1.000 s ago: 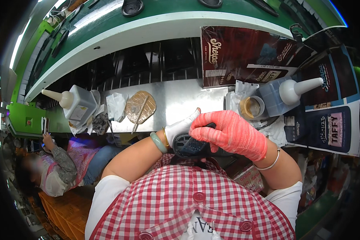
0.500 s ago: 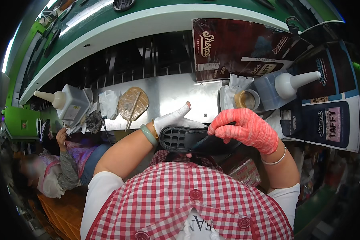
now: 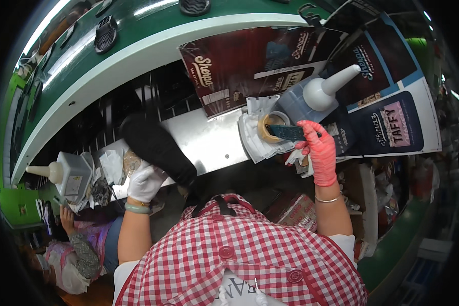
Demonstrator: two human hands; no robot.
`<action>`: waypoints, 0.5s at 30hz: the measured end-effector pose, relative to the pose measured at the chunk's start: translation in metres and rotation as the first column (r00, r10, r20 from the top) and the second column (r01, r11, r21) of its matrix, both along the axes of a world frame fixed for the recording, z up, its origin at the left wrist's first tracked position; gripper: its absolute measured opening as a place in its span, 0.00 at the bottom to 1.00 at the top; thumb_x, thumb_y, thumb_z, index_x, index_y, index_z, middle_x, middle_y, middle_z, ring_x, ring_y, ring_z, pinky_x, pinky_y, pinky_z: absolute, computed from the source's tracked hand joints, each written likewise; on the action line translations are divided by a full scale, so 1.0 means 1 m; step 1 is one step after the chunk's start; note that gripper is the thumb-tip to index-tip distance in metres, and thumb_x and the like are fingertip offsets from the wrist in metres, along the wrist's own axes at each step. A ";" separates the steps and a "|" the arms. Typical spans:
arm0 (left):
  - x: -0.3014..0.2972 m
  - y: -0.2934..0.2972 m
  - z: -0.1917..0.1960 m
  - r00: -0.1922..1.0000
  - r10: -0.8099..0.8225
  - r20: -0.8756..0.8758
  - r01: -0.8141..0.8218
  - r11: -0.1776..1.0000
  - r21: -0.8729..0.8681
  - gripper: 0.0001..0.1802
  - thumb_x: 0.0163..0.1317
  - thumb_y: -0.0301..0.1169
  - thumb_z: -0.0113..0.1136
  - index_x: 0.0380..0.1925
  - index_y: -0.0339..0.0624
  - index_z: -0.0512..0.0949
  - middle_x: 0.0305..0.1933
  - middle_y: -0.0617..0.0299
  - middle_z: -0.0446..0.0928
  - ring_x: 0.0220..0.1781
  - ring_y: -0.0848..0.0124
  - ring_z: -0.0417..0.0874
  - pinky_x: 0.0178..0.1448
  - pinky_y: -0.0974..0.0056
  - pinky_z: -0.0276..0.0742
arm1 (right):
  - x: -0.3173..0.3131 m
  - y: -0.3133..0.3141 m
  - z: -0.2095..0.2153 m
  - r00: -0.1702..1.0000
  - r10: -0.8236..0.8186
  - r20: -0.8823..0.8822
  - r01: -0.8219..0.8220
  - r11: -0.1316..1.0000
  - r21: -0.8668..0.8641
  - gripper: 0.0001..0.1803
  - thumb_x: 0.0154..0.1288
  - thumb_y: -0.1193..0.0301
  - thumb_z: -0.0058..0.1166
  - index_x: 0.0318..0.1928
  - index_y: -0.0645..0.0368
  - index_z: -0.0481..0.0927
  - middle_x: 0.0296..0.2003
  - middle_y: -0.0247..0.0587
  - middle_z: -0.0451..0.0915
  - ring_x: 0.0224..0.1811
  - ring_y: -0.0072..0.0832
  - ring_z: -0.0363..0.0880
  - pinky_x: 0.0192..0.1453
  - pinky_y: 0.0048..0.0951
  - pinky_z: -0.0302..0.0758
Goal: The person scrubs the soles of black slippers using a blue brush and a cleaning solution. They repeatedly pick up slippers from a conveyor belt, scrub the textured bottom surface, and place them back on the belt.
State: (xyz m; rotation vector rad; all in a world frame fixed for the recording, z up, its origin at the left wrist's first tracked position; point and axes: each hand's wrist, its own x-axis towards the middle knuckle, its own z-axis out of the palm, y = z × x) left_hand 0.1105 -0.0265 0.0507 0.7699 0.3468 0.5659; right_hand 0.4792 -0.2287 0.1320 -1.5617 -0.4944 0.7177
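Note:
In a white glove, my left hand [image 3: 145,182] grips a black shoe [image 3: 160,148] near its lower edge. The shoe is tilted over the metal ledge and slightly blurred. My right hand [image 3: 319,153], in a coral knit glove, pinches a dark green flat stick [image 3: 290,133]. The stick's far end reaches into a small cup with a yellowish rim [image 3: 263,128], which hides its tip. White paper [image 3: 257,148] lies around the cup. Directly behind it stands a clear bottle with a white spout [image 3: 319,94].
A second spouted bottle [image 3: 71,176] stands on the left beside crumpled paper [image 3: 112,166]. Printed cardboard sheets [image 3: 224,66] lean at the back and right. Black soles [image 3: 105,34] lie on the green bench beyond a white rail. At the lower left, another person [image 3: 81,255] sits.
My hands have moved apart. The left carried the shoe leftward and turned it; the right left the shoe's side and went to the cup with the stick. The view has turned too.

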 end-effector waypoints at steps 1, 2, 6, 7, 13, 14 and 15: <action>-0.010 -0.005 -0.012 0.990 0.044 0.136 -0.010 0.970 -0.242 0.34 0.62 0.45 0.52 0.66 0.44 0.58 0.67 0.55 0.61 0.68 0.59 0.61 0.72 0.60 0.52 | 0.006 0.002 -0.015 0.998 -0.058 0.013 0.059 0.998 -0.012 0.15 0.64 0.61 0.56 0.43 0.59 0.80 0.30 0.29 0.78 0.22 0.13 0.75 0.22 0.12 0.65; -0.002 -0.014 0.002 0.919 -0.008 -0.394 0.154 0.927 0.342 0.35 0.62 0.53 0.47 0.64 0.45 0.61 0.66 0.56 0.62 0.67 0.57 0.63 0.69 0.51 0.55 | 0.007 0.002 -0.023 0.995 -0.089 0.054 0.091 0.995 -0.040 0.13 0.64 0.64 0.56 0.44 0.59 0.80 0.30 0.29 0.77 0.22 0.12 0.73 0.22 0.12 0.64; -0.005 -0.053 -0.024 0.981 0.062 -0.182 -0.148 0.848 -0.509 0.43 0.61 0.67 0.29 0.61 0.43 0.64 0.61 0.54 0.68 0.61 0.55 0.70 0.56 0.41 0.70 | 0.018 0.007 -0.066 0.991 -0.105 0.083 0.111 0.991 -0.072 0.13 0.62 0.65 0.58 0.43 0.59 0.81 0.28 0.30 0.78 0.23 0.15 0.73 0.24 0.17 0.67; -0.007 -0.060 -0.032 0.990 0.024 -0.140 -0.102 0.805 -0.584 0.40 0.64 0.64 0.27 0.61 0.44 0.63 0.59 0.50 0.69 0.61 0.50 0.68 0.53 0.48 0.72 | 0.019 0.008 -0.075 0.991 -0.100 0.093 0.109 0.989 -0.097 0.14 0.62 0.64 0.57 0.44 0.59 0.81 0.28 0.30 0.77 0.23 0.14 0.73 0.24 0.16 0.67; -0.002 -0.085 -0.021 0.960 0.049 -0.275 -0.227 0.709 -0.668 0.35 0.65 0.60 0.30 0.59 0.45 0.66 0.57 0.52 0.70 0.57 0.51 0.72 0.42 0.59 0.73 | 0.018 0.017 -0.084 0.992 -0.104 0.077 0.114 0.984 -0.134 0.15 0.62 0.64 0.58 0.43 0.60 0.81 0.28 0.32 0.78 0.23 0.17 0.74 0.26 0.19 0.68; 0.001 -0.084 -0.018 0.954 0.055 -0.294 -0.244 0.712 -0.659 0.34 0.66 0.59 0.31 0.58 0.45 0.66 0.56 0.53 0.71 0.56 0.51 0.72 0.41 0.59 0.73 | 0.019 0.017 -0.086 0.992 -0.096 0.084 0.106 0.987 -0.124 0.15 0.62 0.64 0.58 0.43 0.61 0.80 0.28 0.32 0.78 0.23 0.17 0.74 0.26 0.19 0.68; 0.003 -0.082 -0.017 0.948 0.061 -0.312 -0.260 0.714 -0.650 0.33 0.66 0.58 0.31 0.58 0.45 0.67 0.56 0.53 0.71 0.56 0.52 0.73 0.40 0.60 0.73 | 0.019 0.017 -0.090 0.992 -0.088 0.091 0.099 0.989 -0.114 0.15 0.62 0.64 0.58 0.43 0.61 0.80 0.28 0.32 0.78 0.22 0.17 0.74 0.25 0.19 0.67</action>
